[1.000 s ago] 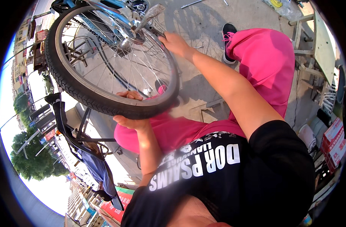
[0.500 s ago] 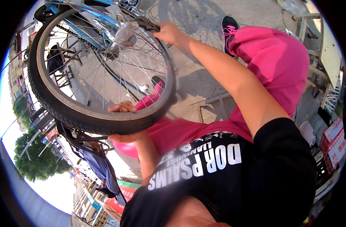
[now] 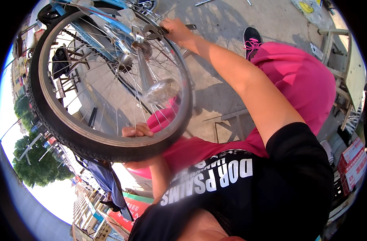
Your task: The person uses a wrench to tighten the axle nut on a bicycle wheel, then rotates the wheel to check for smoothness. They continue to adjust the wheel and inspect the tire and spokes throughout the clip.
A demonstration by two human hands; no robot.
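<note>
A bicycle wheel [image 3: 39,94] with a black tyre, a silver rim and thin spokes tilts in front of me, attached to a blue bicycle frame [image 3: 87,40]. My left hand [image 3: 138,130] is closed round the tyre and rim at the near lower side, fingers inside the rim; the thumb side is mostly hidden beneath the tyre. Above the hub, my right hand [image 3: 178,32] grips the dark handle of a wrench [image 3: 152,31]. Its jaw is beside the metal fittings near the axle; whether it touches a nut, I cannot tell. A silver bar with a rounded, pale end [image 3: 161,91] hangs across the spokes.
Wooden stools or frames [image 3: 231,120] stand on the concrete ground, with a pale board [image 3: 354,72] at the right. Red and white boxes [image 3: 352,160] lie lower right. Another person in blue [image 3: 107,180] is at lower left. Some tools [image 3: 203,2] lie at the top.
My right hand has turned, and the wrench handle now points right. The silver bar's rounded end has swung down toward me. The wheel and my left hand sit slightly lower in view.
</note>
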